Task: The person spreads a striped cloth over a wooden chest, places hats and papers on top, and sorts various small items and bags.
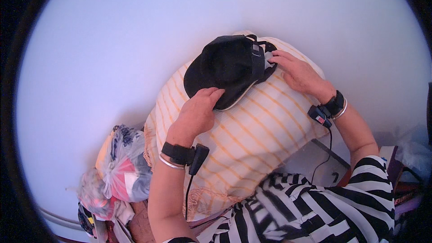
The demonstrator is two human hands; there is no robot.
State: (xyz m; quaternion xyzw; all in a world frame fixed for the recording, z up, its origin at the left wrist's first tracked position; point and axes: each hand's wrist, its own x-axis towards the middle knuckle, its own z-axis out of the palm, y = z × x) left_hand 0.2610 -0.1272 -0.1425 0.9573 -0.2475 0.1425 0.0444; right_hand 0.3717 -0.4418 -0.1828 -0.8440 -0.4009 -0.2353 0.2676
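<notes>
A black baseball cap [225, 65] lies tilted on a cream cloth with orange stripes [265, 117], its adjustable strap and buckle turned to the right. My left hand [198, 110] is closed at the cap's lower left edge, fingers together over the fabric and the thumb hidden. On the other side my right hand [299, 72] has its fingers stretched out, the tips beside the strap at a small greyish patch. Another dark piece shows behind the strap, partly covered; its kind cannot be made out.
The cloth drapes over a rounded mound against a pale wall [121, 40]. Clear plastic bags of coloured fabric [123, 171] stand at the lower left. A grey panel [317, 162] sits right of the mound, with more plastic [414, 148] at the far right. Black cables hang from both wrist devices.
</notes>
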